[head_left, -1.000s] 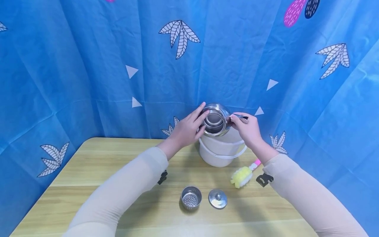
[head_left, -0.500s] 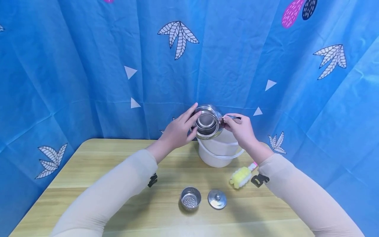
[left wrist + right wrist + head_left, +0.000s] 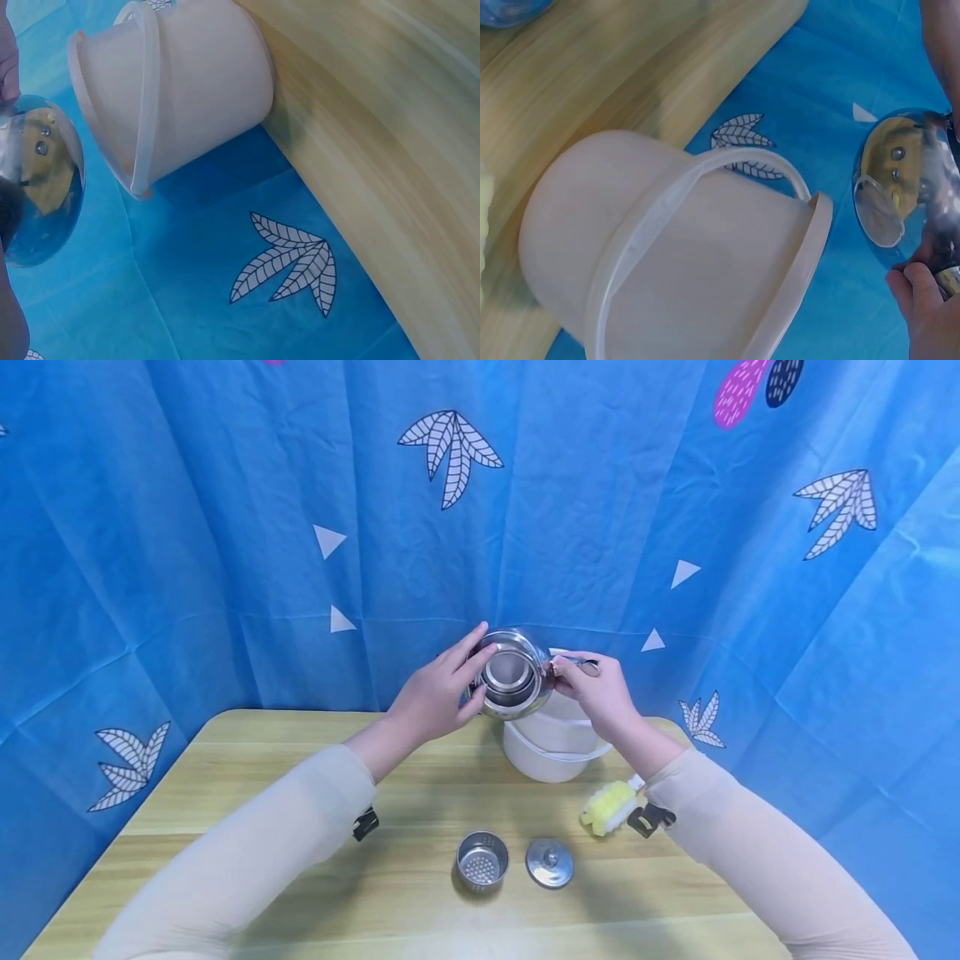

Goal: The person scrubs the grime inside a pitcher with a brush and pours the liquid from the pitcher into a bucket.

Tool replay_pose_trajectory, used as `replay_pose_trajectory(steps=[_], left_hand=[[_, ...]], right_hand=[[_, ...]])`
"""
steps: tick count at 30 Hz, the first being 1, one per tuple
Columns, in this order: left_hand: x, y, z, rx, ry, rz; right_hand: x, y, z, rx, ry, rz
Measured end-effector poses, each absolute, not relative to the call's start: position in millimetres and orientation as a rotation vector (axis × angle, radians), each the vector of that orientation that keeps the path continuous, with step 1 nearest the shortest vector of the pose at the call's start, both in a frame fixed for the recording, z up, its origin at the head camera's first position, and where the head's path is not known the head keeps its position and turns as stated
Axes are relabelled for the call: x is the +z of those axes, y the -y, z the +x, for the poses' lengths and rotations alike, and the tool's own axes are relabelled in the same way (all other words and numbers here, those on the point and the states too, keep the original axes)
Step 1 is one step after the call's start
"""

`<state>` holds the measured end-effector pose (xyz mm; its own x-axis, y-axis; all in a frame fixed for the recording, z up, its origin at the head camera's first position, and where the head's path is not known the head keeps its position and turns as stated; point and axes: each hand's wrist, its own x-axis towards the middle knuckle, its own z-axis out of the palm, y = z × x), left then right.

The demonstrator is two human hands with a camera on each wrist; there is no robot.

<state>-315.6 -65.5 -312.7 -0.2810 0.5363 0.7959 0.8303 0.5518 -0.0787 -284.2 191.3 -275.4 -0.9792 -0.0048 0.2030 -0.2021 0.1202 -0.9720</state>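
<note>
A shiny steel teapot (image 3: 517, 687) is held in the air between both hands, tilted so its round opening faces the head camera. My left hand (image 3: 433, 695) holds the body from its left side, fingers spread over the top and thumb at the near rim. On the opposite side my right hand (image 3: 600, 692) pinches a slim metal part of the pot. Just below and behind stands a white bucket (image 3: 551, 763), partly overlapped by the pot in the head view. The teapot's curved outside (image 3: 900, 161) shows reflections in the right wrist view.
A perforated steel strainer cup (image 3: 483, 862) and a round lid with a knob (image 3: 550, 863) lie on the wooden table (image 3: 337, 852). Beside my right sleeve lies a yellow and white sponge brush (image 3: 609, 808). A blue patterned curtain (image 3: 285, 468) hangs around the table.
Both hands have moved left with the teapot, which now sits over the bucket's left part. More of the bucket's inside shows. The strainer cup, lid and brush have stayed in place.
</note>
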Motion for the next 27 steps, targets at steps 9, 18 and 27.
replay_pose_trajectory(steps=[9, 18, 27], left_hand=[[-320.2, 82.0, -308.0, -0.441, 1.992, -1.092], [-328.5, 98.2, -299.9, -0.468, 2.001, -1.104], [-336.9, 112.8, -291.0, -0.467, 1.994, -1.1]], right_hand=[[-283.0, -175.1, -281.8, 2.013, 2.256, 0.161], [-295.5, -161.4, -280.4, 2.022, 2.245, 0.225], [-306.0, -147.9, -277.7, 2.125, 2.217, 0.266]])
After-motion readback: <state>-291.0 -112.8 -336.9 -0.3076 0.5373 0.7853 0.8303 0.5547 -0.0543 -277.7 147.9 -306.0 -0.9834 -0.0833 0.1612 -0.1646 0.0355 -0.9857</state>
